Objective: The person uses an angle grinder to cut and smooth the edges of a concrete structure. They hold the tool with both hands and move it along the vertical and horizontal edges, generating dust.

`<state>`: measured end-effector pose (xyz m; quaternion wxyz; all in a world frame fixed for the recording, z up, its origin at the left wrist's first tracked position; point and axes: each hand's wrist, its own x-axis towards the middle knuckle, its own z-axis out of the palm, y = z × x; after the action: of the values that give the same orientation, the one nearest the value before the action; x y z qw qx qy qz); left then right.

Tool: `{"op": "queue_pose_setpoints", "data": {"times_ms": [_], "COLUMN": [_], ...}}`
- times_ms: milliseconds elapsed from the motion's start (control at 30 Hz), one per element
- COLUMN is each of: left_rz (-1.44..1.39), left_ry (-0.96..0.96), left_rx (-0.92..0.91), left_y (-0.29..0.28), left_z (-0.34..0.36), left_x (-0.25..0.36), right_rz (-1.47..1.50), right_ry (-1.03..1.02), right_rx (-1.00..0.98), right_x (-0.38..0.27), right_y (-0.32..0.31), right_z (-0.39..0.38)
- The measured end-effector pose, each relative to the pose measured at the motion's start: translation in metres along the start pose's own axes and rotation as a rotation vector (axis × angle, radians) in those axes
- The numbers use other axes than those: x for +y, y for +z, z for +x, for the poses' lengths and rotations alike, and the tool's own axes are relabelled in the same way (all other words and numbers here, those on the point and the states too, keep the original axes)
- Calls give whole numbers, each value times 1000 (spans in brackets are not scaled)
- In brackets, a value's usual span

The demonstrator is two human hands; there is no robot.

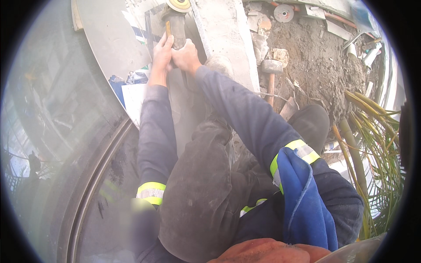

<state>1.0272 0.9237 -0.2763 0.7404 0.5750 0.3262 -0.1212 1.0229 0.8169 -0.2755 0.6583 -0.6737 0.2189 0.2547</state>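
An angle grinder (177,30) with a yellowish round disc (179,4) is at the top of the view, its disc end away from me. My right hand (187,57) is wrapped round the rear of its body. My left hand (162,55) grips its left side, with fingers pointing forward beside a narrow yellow strip (168,29). Beneath and left of the grinder lies a large pale grey panel (105,33) with scraps on it. Right of it runs a pale, dusty concrete ledge (230,30). Whitish haze blurs the area around my hands.
Muddy ground (324,57) lies to the right, with a mallet (272,67), a loose cutting disc (283,13) and rubble. A leafy plant (379,162) stands at the right edge. Dark glass (52,109) with a curved metal track (94,188) is on the left. My bent knee (197,201) is between my arms.
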Motion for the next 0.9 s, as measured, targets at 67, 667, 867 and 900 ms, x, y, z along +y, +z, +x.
{"op": "queue_pose_setpoints", "data": {"times_ms": [67,667,867,900], "left_rz": [-3,113,39,12], "left_ry": [-6,-5,-14,-20], "left_rx": [-6,10,-3,-8], "left_y": [-3,-11,-12,-10], "left_z": [0,-66,-63,-62], "left_x": [-1,-25,-28,-28], "right_rz": [4,13,10,9], "right_ry": [12,41,55,47], "right_rx": [-9,-73,-81,-75], "right_x": [-1,33,32,33], "right_y": [0,-10,-10,-10], "right_z": [-2,-57,-54,-52]}}
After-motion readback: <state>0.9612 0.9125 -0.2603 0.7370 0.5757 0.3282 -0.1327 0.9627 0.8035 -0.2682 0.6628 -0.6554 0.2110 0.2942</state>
